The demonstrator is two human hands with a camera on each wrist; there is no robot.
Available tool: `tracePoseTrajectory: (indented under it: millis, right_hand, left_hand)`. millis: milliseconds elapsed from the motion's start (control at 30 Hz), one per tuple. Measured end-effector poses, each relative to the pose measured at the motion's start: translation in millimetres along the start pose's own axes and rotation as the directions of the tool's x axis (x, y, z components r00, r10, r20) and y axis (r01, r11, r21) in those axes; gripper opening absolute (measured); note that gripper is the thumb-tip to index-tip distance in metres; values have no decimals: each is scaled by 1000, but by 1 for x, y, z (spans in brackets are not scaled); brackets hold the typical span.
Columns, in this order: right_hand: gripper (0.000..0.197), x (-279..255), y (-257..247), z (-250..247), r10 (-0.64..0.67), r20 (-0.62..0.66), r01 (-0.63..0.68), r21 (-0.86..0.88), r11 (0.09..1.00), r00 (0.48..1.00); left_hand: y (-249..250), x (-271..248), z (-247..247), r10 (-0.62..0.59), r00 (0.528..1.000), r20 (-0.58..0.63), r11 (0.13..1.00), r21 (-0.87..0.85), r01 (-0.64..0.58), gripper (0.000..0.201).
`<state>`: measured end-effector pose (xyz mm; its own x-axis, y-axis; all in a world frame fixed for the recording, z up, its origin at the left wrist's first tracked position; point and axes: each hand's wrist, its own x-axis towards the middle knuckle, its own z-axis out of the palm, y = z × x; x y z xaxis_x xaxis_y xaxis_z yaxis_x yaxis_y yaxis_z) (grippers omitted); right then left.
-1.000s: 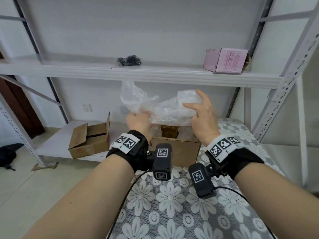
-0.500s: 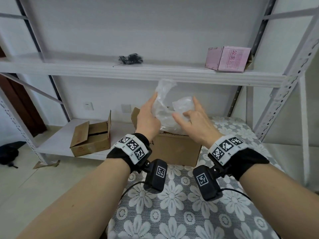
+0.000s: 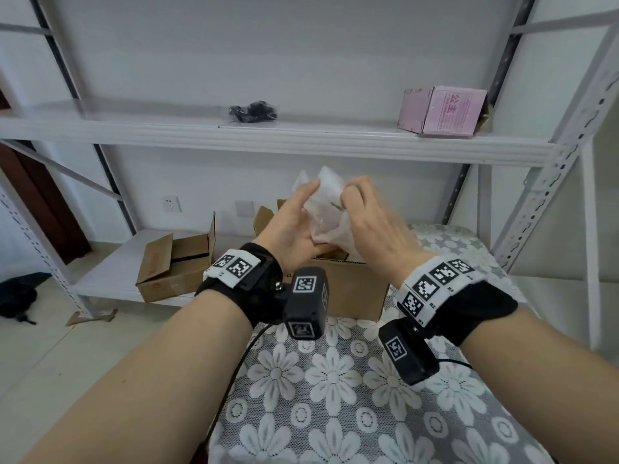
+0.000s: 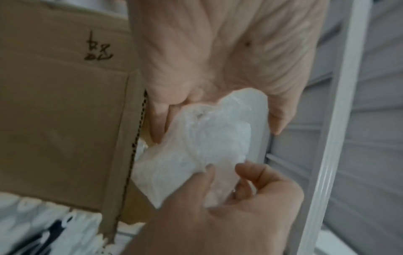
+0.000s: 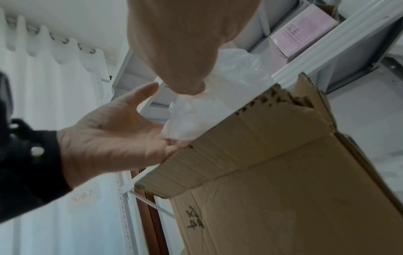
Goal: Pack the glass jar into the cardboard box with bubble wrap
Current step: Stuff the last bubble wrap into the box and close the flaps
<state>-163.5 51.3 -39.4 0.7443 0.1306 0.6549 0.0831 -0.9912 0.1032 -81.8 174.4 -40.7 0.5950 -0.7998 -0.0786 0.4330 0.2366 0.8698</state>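
A crumpled wad of clear bubble wrap (image 3: 326, 202) is held between both hands just above the open cardboard box (image 3: 348, 289). My left hand (image 3: 291, 222) has straight fingers and its palm lies flat against the wrap's left side, as the right wrist view shows (image 5: 113, 134). My right hand (image 3: 365, 219) curls its fingers into the wrap (image 4: 207, 146) and pinches it from the right. The box (image 5: 283, 172) stands on the flowered tablecloth with handwriting on its front wall. The glass jar is hidden behind the hands and wrap.
A second open cardboard box (image 3: 177, 259) sits on the low shelf at the left. On the upper shelf lie a pink carton (image 3: 442, 110) and a black bundle (image 3: 253, 111). A white shelf upright (image 3: 549, 182) rises on the right. The flowered tablecloth (image 3: 335, 396) stretches toward me.
The wrap, spread wide a second ago, is now bunched into a small wad. Both hands have closed in toward each other over the box. The jar's gold lid no longer shows.
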Motion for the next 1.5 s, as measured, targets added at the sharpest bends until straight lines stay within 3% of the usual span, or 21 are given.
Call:
tracePoseTrajectory:
  millis: [33,133,233,300,400,500,533,567,600,667,700,733,800,900,967,1033,1100,1233,1300,1400,1500]
  right_hand:
    - [15,-1,1,6,-69,-40,69,-6,998,997]
    - [23,-4,-2,19,-272,-89,276,35,961,958]
    - [11,-10,-12,22,-362,-90,370,101,923,928]
    - [7,-13,-17,21,-304,-101,318,189,929,947]
    - [18,-14,-11,19,-100,-194,140,204,969,976]
    - [41,-1,4,13,242,-213,-185,256,949,947]
    - [53,4,7,8,400,-128,-328,381,865,907]
    - [66,10,13,6,549,23,-476,529,702,836]
    - [78,16,17,3,641,224,-597,662,453,734]
    - [89,23,25,0,588,606,-686,719,-115,536]
    - [86,24,28,0,505,709,-682,674,-283,492]
    - [74,24,29,-2,460,751,-685,643,-343,474]
    - [46,24,25,0,458,747,-725,634,-271,482]
    - [28,23,24,17,646,617,-734,667,-126,450]
    - [33,24,20,21,759,534,-657,730,-191,373]
    - [46,25,18,22,814,489,-560,787,-258,312]
    - [49,24,16,22,826,471,-530,807,-262,309]
    - [43,18,8,30,730,592,-708,673,-213,342]
    - [28,13,8,36,645,674,-757,615,-220,360]
    - [11,9,13,33,500,773,-806,549,-220,391]
    - [27,9,17,32,385,825,-855,498,-146,414]
  left_hand:
    - [2,0,0,-48,999,7,994,-101,48,58]
    - [4,1,3,-170,984,-53,968,-194,157,70]
    - [3,3,7,-270,948,-171,954,-178,240,45]
    - [2,3,11,-287,919,-269,950,-200,238,42]
    - [0,4,13,-205,894,-398,955,-279,95,36]
    - [-2,-3,9,-153,934,-322,952,-302,52,23]
    - [-1,-4,6,-130,954,-269,959,-278,52,24]
    - [0,-6,5,-106,970,-219,961,-272,43,23]
    - [2,-6,4,-84,975,-208,972,-231,34,23]
    - [6,0,-2,-91,960,-265,991,-123,60,22]
    - [9,2,-4,-100,954,-281,994,-67,84,21]
    - [11,5,-8,-95,949,-299,995,-8,97,22]
    - [14,12,-13,9,928,-372,991,127,42,27]
    - [18,17,-18,358,813,-459,872,475,-116,56]
    - [21,12,-16,553,759,-344,712,667,-217,62]
    - [23,9,-17,638,752,-165,504,828,-245,53]
    - [22,9,-19,562,825,-58,372,909,-190,52]
    - [7,13,-31,321,945,-62,180,984,3,83]
    - [1,10,-34,299,954,-6,77,997,-18,79]
    - [-2,6,-34,303,945,123,31,990,-138,76]
    - [0,5,-33,249,947,203,-43,979,-199,91]
